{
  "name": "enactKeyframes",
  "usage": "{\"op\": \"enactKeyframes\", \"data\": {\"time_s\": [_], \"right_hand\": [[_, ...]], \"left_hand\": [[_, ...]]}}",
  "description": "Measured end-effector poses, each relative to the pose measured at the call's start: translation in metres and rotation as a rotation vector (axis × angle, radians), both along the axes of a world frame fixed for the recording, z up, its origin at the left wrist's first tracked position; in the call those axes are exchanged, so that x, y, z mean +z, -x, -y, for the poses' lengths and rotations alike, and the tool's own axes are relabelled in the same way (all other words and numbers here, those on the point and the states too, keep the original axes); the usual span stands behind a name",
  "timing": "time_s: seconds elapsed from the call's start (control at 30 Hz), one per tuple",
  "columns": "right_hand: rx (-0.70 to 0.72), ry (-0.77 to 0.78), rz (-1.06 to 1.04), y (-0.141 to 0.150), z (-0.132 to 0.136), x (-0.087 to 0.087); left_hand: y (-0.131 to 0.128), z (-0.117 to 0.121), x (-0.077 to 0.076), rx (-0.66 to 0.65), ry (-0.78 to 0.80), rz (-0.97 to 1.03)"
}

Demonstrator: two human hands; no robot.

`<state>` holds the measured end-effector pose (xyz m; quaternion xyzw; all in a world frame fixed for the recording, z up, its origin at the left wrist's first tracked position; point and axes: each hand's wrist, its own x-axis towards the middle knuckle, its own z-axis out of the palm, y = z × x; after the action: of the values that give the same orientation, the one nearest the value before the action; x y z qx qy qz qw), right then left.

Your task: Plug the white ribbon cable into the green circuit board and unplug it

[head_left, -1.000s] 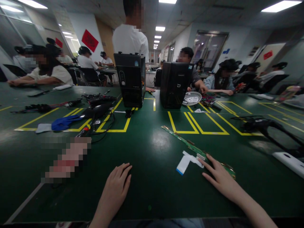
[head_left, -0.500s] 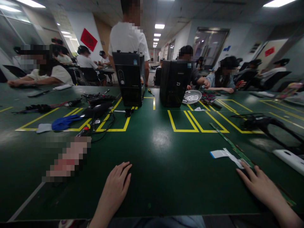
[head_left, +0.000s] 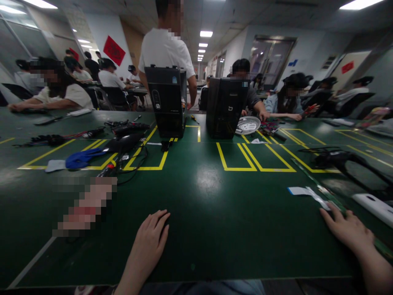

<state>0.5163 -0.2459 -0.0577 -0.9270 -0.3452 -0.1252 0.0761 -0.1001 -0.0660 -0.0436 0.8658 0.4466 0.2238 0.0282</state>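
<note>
My left hand lies flat on the green tabletop near its front edge, fingers stretched out, holding nothing. On the right, my right hand rests over a long, narrow green circuit board, fingers apart and fingertips on or beside it. A white flat ribbon cable with a blue end reaches left from the board, close to my fingertips. My hand and wrist hide part of the board.
Two black computer cases stand at the table's far side, near a white basket. A blue glove and cables lie left. Black cable-like parts and a white device lie right. Co-workers sit beyond.
My right hand has slid to the right, and the circuit board with its ribbon cable has shifted right along with it. My left hand has stayed in place.
</note>
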Motion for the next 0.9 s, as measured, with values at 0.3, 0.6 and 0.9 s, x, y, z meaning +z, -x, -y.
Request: {"op": "enactKeyframes", "data": {"time_s": [0.3,0.6,0.9], "right_hand": [[-0.226,0.102,-0.238,0.018,-0.011,0.020],[-0.203,0.129,-0.192,0.020,-0.011,0.018],[-0.107,0.094,-0.104,0.021,-0.005,0.014]], "left_hand": [[0.000,0.000,-0.003,-0.006,-0.019,0.011],[0.000,-0.001,-0.003,-0.015,-0.030,0.021],[0.001,0.000,-0.003,-0.023,-0.018,0.019]]}}
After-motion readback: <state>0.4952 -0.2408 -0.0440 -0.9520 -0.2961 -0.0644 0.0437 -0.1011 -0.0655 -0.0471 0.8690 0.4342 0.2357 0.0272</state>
